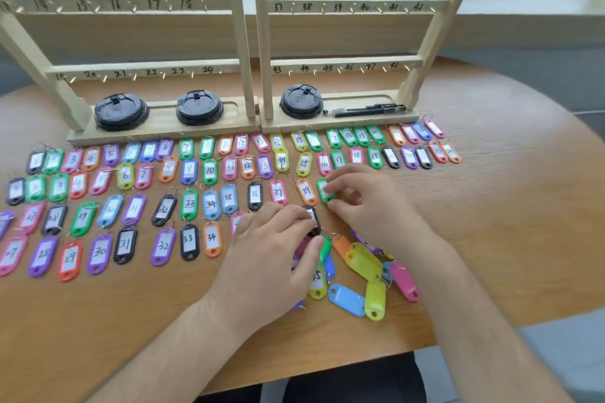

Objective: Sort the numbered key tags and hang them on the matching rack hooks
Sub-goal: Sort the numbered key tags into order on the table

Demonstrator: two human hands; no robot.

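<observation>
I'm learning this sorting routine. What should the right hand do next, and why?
Probably lay the green tag flat just right of orange tag 39 and release it: the right hand pinches it at the end of that row.

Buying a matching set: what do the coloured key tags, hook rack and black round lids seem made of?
Coloured key tags: glossy plastic, by their highlights. Pale hook rack: likely bare wood, matt, faint grain. Black round lids: probably moulded plastic, slight sheen.

Your left hand (271, 258) and right hand (370, 206) are bare. Behind each wrist, your left forearm (183, 343) and right forearm (474, 321) are uncovered too. Nearer you than both hands, a black fabric garment (353, 379) covers your lap.
</observation>
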